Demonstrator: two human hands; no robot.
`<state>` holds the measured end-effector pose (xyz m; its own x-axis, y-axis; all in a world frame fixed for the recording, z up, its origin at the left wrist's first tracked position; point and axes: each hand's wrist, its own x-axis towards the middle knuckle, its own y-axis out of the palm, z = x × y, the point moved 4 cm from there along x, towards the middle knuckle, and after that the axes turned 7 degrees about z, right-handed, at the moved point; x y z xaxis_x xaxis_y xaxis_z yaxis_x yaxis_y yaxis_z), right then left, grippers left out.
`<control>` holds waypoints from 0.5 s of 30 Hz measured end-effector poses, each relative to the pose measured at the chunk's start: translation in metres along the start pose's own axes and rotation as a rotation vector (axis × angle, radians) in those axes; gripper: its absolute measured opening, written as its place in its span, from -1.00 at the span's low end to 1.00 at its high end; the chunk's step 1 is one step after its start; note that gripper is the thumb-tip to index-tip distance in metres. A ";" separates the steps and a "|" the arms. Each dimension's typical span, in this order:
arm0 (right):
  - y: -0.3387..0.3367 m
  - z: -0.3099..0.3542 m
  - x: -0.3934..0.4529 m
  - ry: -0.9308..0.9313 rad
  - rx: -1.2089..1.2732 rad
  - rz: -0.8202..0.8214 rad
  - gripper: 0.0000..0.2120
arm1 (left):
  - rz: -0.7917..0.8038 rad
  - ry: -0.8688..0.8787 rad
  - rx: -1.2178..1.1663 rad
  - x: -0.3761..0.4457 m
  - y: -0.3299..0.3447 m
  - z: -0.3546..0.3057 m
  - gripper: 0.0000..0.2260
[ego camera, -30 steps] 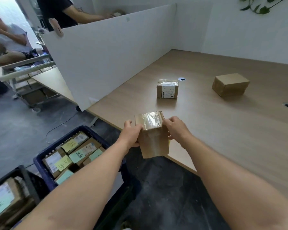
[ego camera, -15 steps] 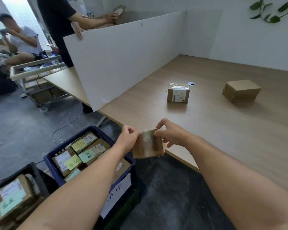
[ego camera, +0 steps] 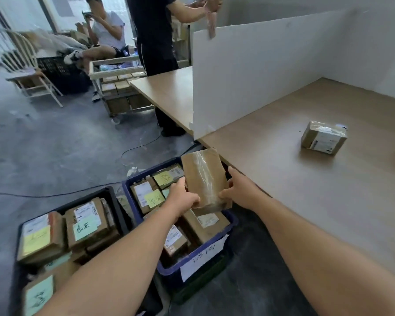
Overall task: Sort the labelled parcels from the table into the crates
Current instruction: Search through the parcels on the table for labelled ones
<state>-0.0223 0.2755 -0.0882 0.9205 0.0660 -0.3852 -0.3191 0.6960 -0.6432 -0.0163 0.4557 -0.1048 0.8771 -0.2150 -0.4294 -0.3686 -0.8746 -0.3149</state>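
Both hands have carried the taped parcel (ego camera: pixel 205 179) from the table edge to over the blue crate (ego camera: pixel 232 221).

1. White paper sign (ego camera: pixel 203 256) taped to front wall of dark blue plastic crate (ego camera: pixel 234 221): handwritten "济南".
2. Yellow sticky note (ego camera: pixel 163 179) on brown cardboard parcel at far end of same crate: one handwritten character, not legible.
3. Yellow sticky note (ego camera: pixel 154 198) on neighbouring brown parcel: two handwritten characters, not legible.
4. Pale green sticky note (ego camera: pixel 84 228) on brown parcel in black plastic crate (ego camera: pixel 111 192): two handwritten characters, not legible.
5. Pale green sticky note (ego camera: pixel 38 297) on nearest brown parcel, lower left: handwritten marks, blurred.
6. White printed shipping label (ego camera: pixel 323 142) on small taped brown box on wooden table (ego camera: pixel 306 201): print too small to read.
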 end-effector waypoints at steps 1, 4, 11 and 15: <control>0.008 0.012 0.006 -0.023 -0.020 0.016 -0.31 | -0.021 -0.011 -0.047 -0.002 -0.012 0.005 -0.43; 0.035 0.042 0.025 -0.087 0.048 0.075 -0.36 | -0.060 -0.045 -0.247 -0.001 -0.045 0.027 -0.31; 0.091 0.116 0.044 -0.301 0.206 0.178 -0.71 | -0.125 -0.057 -0.439 -0.003 -0.093 0.068 0.05; 0.108 0.130 0.057 -0.243 0.108 0.100 -0.62 | -0.143 -0.054 -0.532 -0.006 -0.116 0.087 -0.44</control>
<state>0.0246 0.4479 -0.0933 0.9171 0.2984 -0.2645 -0.3968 0.7487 -0.5310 -0.0053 0.5964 -0.1391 0.8847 -0.0678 -0.4612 -0.0282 -0.9953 0.0923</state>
